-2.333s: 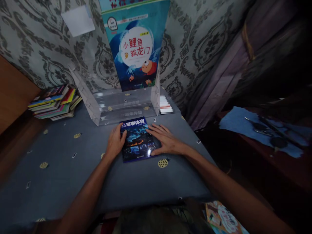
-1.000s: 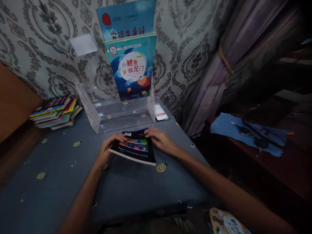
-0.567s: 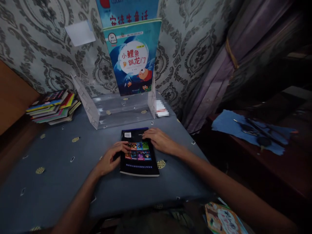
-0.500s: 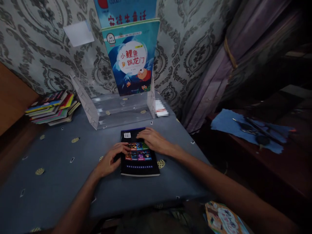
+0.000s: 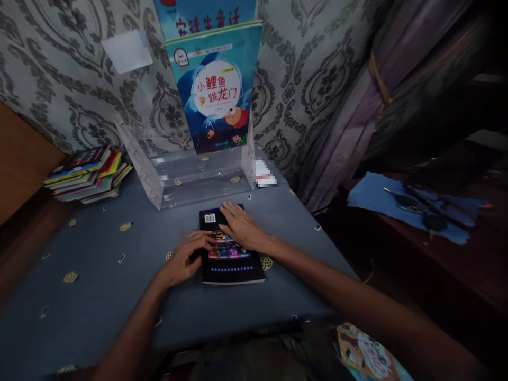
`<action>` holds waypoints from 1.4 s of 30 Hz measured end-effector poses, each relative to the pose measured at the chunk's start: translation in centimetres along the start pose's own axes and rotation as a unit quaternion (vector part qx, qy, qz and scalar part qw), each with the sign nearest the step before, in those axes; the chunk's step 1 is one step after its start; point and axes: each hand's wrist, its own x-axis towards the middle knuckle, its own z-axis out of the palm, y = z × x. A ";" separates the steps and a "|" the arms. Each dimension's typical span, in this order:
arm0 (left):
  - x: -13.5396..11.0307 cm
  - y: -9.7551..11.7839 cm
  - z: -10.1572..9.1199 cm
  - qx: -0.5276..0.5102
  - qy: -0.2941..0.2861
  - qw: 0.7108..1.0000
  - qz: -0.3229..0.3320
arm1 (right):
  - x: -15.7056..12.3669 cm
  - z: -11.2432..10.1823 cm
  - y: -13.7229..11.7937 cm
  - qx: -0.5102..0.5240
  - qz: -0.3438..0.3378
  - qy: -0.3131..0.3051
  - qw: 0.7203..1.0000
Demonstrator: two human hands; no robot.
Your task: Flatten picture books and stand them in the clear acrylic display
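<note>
A black book [image 5: 230,272] lies closed on the dark table cover, its barcode side up, with rows of small colourful pictures on it. My right hand [image 5: 242,227] lies across the book's upper right part, palm down, fingers stretched out beside the barcode. At the left edge of the book is my left hand [image 5: 184,259], its fingertips resting on the pictures and its thumb apart near the edge. Neither hand grasps the book. Behind it stands a clear acrylic rack [image 5: 156,185] that bears a blue picture book [image 5: 216,95] upright, with another blue book [image 5: 206,16] behind and above.
A stack of books [image 5: 89,174] sits at the back left of the table [image 5: 99,296]. To the right, a blue cloth [image 5: 377,196] with tools lies on a dark red surface [image 5: 397,243]. Another colourful book [image 5: 369,352] shows below the table's front edge. A tied curtain [image 5: 345,143] hangs behind.
My right hand has slid a little toward the left over the book, its fingers flatter and more stretched out. My left hand stays at the book's left edge. The view has shifted slightly.
</note>
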 end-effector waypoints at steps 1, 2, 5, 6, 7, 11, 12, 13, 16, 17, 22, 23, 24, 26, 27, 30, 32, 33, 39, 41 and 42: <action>0.0 -0.1 0.0 0.001 0.001 1.000 0.004 | -0.2 -0.1 0.3 -0.007 0.017 0.006 1.000; 0.0 -0.1 0.0 0.001 0.001 1.000 0.007 | -0.5 -0.2 0.4 -0.010 0.032 0.008 0.999; -0.1 -0.3 0.0 -0.004 -0.002 1.000 0.014 | -0.8 -0.7 0.5 -0.010 0.056 -0.003 0.998; -0.1 -0.3 0.0 -0.005 -0.002 1.000 0.013 | -0.9 -0.9 0.4 -0.009 0.058 -0.010 0.998; -0.1 -0.3 0.0 -0.007 -0.002 1.000 0.012 | -1.0 -1.0 0.2 -0.011 0.056 -0.015 0.998; -0.2 -0.4 0.0 -0.010 0.000 1.000 -0.001 | -1.9 -1.1 -0.7 -0.042 0.051 -0.014 0.998; -0.2 -0.5 0.0 -0.012 0.001 1.000 -0.001 | -2.2 -1.0 -1.0 -0.051 0.052 -0.013 0.997; -0.2 -0.5 0.0 -0.014 0.002 1.000 0.000 | -2.7 -1.0 -1.2 -0.059 0.051 -0.012 0.997; -0.3 -0.5 0.1 -0.011 0.001 1.000 0.008 | -4.1 -1.1 -2.0 -0.076 0.029 -0.013 0.997; -0.3 -0.5 0.1 -0.009 0.000 1.000 0.009 | -4.5 -1.1 -2.2 -0.080 0.015 -0.015 0.997; -0.3 -0.5 0.1 -0.007 0.000 1.000 0.004 | -7.0 -1.1 -3.4 -0.070 -0.049 -0.040 0.996; -0.3 -0.4 0.1 -0.008 0.002 1.000 0.003 | -7.5 -1.2 -3.6 -0.060 -0.055 -0.043 0.996; -0.3 -0.4 0.1 -0.011 0.003 1.000 0.002 | -8.0 -1.3 -3.7 -0.047 -0.062 -0.047 0.996; -0.2 -0.4 0.0 -0.026 0.005 1.000 -0.001 | -8.8 -1.8 -3.6 -0.012 -0.078 -0.055 0.995; -0.2 -0.3 0.0 -0.039 0.010 0.999 -0.004 | -9.2 -2.1 -3.5 0.009 -0.089 -0.064 0.994; 0.1 -0.1 0.0 -0.083 0.037 0.996 -0.024 | -10.0 -3.4 -2.7 0.074 -0.120 -0.104 0.985; 0.3 0.2 0.0 -0.112 0.053 0.991 -0.044 | -10.5 -3.9 -1.7 0.106 -0.126 -0.116 0.980; 0.5 0.3 0.0 -0.124 0.059 0.989 -0.054 | -10.7 -4.0 -1.2 0.117 -0.126 -0.111 0.979; 1.2 0.9 0.1 -0.181 0.109 0.974 -0.082 | -10.3 -3.3 2.2 0.173 -0.096 0.002 0.980; 1.6 1.1 -0.1 -0.200 0.123 0.967 -0.095 | -9.3 -3.3 3.1 0.185 -0.076 0.031 0.979; 1.9 1.2 -0.2 -0.209 0.131 0.964 -0.101 | -8.7 -3.4 3.5 0.196 -0.069 0.049 0.977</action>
